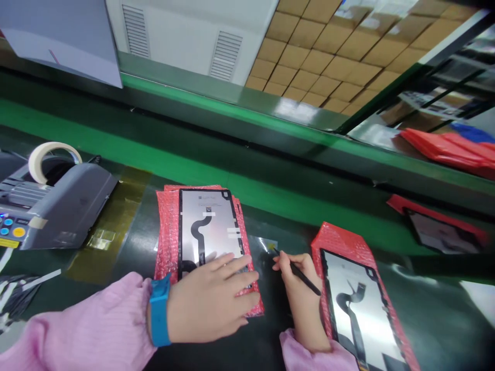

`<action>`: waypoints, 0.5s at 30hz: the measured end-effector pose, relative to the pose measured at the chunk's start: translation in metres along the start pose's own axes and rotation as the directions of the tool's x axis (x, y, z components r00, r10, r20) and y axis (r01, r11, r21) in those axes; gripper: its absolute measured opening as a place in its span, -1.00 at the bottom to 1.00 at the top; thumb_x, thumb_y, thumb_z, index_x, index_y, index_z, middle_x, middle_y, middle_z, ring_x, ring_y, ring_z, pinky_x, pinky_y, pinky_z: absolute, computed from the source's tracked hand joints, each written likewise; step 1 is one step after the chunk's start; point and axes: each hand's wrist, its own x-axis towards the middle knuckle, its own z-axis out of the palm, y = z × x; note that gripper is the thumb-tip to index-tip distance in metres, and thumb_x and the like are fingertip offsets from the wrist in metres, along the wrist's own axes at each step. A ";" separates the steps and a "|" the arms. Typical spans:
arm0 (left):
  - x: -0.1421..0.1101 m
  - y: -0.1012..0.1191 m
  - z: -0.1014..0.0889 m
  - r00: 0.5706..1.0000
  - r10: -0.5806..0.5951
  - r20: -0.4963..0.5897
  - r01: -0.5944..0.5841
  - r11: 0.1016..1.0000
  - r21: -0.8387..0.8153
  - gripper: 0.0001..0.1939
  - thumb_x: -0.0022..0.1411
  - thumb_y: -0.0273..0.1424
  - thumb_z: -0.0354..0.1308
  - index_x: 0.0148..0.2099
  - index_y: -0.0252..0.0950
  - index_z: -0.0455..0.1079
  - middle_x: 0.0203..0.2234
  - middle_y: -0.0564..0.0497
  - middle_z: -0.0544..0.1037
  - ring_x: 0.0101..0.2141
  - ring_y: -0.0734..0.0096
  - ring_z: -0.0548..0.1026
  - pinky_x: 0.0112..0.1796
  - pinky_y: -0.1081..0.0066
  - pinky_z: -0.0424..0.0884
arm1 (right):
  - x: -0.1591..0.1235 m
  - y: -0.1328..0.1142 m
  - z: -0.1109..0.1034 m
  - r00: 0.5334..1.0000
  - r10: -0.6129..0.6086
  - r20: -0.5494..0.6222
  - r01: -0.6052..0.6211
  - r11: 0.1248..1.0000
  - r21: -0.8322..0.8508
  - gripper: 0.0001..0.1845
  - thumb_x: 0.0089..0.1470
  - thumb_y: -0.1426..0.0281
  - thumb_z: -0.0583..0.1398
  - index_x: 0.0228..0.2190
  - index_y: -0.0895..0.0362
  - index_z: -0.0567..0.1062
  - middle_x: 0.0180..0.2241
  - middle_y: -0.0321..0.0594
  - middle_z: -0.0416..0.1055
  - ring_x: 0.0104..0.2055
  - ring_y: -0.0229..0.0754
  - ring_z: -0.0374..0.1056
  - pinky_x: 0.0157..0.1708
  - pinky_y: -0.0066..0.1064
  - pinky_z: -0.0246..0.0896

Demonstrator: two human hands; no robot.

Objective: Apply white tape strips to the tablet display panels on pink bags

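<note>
My left hand (214, 299) lies flat with spread fingers on the lower part of a tablet screen panel (220, 226). The panel shows its silver back, with a curved black flex cable (199, 234) and small pieces of white tape. Under it is a stack of red bubble-wrap bags (166, 232). My right hand (296, 270) is closed in a pinch on slim black tweezers (305, 281). Their tip meets a small clear film (266, 245) with a yellowish spot, on the bench between two panels. A second screen panel (367, 314) rests on a red bubble bag (344, 237) at right.
A grey tape dispenser (69, 201) with a roll of tape (38, 159) stands at left. Dark cables (23, 299) lie below it. Another panel (441, 232) on red wrap sits far right. Cardboard boxes (309, 56) are stacked behind the bench, near red bags (452, 147).
</note>
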 end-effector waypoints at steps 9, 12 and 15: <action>-0.025 -0.001 -0.012 0.990 -0.117 -0.082 0.109 0.990 -0.089 -0.70 0.36 -0.50 0.04 0.07 -0.29 0.47 0.06 -0.22 0.55 0.19 0.00 0.41 0.26 0.05 0.25 | -0.015 -0.030 0.012 0.993 0.010 0.118 -0.042 0.962 0.270 -0.51 0.06 -0.07 0.26 -0.53 0.04 0.29 -0.62 -0.32 0.42 -0.66 -0.27 0.27 -0.66 -0.44 0.15; -0.051 -0.015 -0.017 0.955 -0.240 -0.175 0.217 0.966 -0.138 -0.69 0.37 -0.50 -0.01 0.09 -0.32 0.44 0.01 -0.23 0.58 0.15 0.03 0.46 0.23 0.03 0.30 | -0.042 -0.057 0.009 0.987 0.060 0.152 -0.132 0.841 0.524 -0.54 0.15 0.08 0.27 -0.53 0.05 0.21 -0.62 -0.40 0.39 -0.75 -0.40 0.09 -0.76 -0.56 -0.04; -0.070 -0.028 -0.013 0.945 -0.271 -0.183 0.252 0.960 -0.121 -0.67 0.37 -0.46 0.02 0.14 -0.29 0.38 0.04 -0.20 0.57 0.17 0.09 0.45 0.27 0.00 0.22 | -0.069 -0.074 0.012 0.963 0.047 0.265 -0.214 0.729 0.651 -0.58 0.21 0.21 0.26 -0.53 0.08 0.21 -0.63 -0.44 0.38 -0.78 -0.46 0.04 -0.80 -0.64 -0.09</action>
